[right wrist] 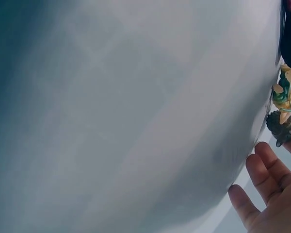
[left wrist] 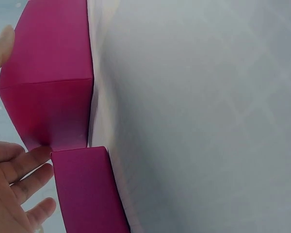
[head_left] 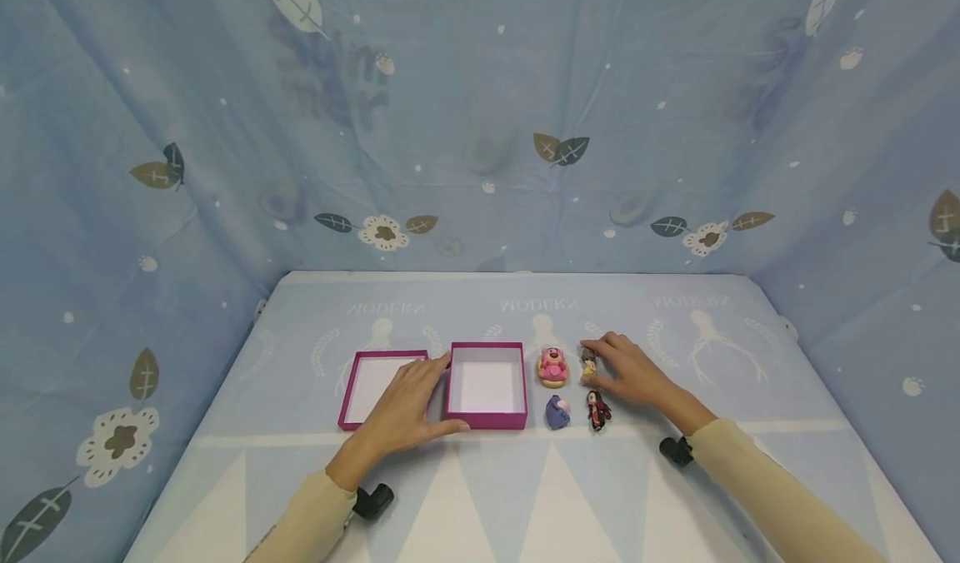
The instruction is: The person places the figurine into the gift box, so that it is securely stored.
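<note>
In the head view, my left hand point(head_left: 408, 405) spreads its fairly straight fingers along the left side of an open magenta box point(head_left: 487, 421) with a white inside. Its thumb lies by the box's front wall, and in the left wrist view the fingertips are between the box point(left wrist: 48, 43) and its lid point(left wrist: 87, 189). My right hand point(head_left: 630, 371) pinches a small figurine point(head_left: 588, 363) in yellow and green between thumb and index finger, while its other fingers point(right wrist: 264, 177) stay off the figurine. Just in front of that hand lies a figurine in dark red and black point(head_left: 597, 411).
The shallow magenta lid point(head_left: 358, 384) lies left of the box, partly behind my left hand. Right of the box are a pink bear figure point(head_left: 552, 367) and a small blue-purple figure point(head_left: 557, 412). Patterned blue curtains point(head_left: 480, 130) enclose the table on its back and sides.
</note>
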